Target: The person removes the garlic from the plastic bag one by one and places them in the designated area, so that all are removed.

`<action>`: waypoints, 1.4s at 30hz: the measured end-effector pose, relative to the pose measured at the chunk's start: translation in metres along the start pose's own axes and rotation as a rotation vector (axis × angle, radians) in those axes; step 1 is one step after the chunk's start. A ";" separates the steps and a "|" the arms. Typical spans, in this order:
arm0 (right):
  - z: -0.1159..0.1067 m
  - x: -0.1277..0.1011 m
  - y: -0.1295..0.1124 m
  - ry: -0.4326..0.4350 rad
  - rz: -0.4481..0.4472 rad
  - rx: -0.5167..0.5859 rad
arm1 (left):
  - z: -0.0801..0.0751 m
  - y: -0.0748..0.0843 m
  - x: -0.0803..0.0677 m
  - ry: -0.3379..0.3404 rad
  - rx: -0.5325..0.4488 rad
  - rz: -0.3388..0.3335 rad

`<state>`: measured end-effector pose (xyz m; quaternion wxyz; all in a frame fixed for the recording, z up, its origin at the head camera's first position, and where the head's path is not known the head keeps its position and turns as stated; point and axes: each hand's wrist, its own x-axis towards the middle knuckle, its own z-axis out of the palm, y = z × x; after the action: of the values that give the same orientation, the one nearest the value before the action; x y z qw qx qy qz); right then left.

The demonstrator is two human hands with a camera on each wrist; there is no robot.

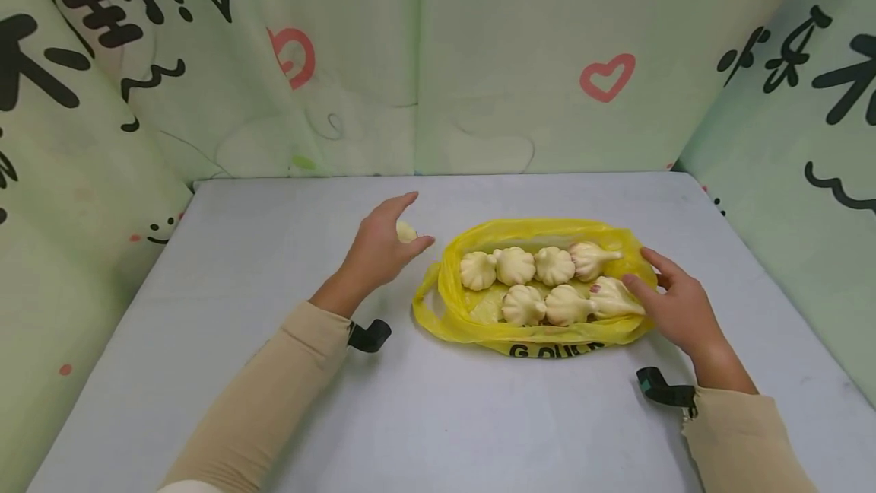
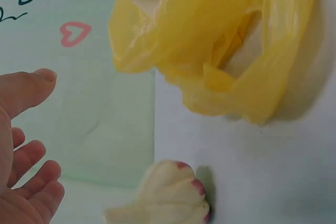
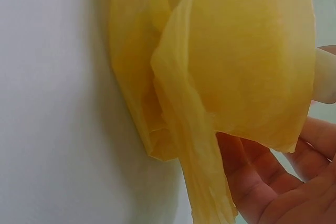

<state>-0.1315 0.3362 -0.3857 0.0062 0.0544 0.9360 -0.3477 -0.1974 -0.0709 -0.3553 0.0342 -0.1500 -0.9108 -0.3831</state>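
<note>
An open yellow plastic bag (image 1: 479,322) lies on the table and holds several pale garlic bulbs (image 1: 515,265) in two rows. My right hand (image 1: 636,268) rests on the bag's right end, thumb against the rightmost bulb (image 1: 612,297), fingers straight along the rim. In the right wrist view the bag's film (image 3: 236,61) drapes over my right hand's fingers (image 3: 273,182). One loose garlic bulb (image 1: 406,232) lies left of the bag. Over it hovers my left hand (image 1: 417,221), fingers relaxed and spread. The left wrist view shows this bulb (image 2: 168,195) on the table, apart from the left hand (image 2: 47,129), with the bag (image 2: 210,40) beyond.
The grey table (image 1: 274,234) is walled on three sides by pale green printed cloth (image 1: 547,59). Black wrist straps (image 1: 369,335) sit at both beige sleeves.
</note>
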 end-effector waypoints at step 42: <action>0.003 -0.001 0.003 0.008 -0.010 0.002 | 0.087 0.036 0.006 -0.209 0.005 -0.010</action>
<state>-0.1304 0.3364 -0.3896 0.0004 0.0512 0.9359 -0.3486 -0.1878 0.0161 -0.3911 -0.0625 -0.1846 -0.9111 -0.3632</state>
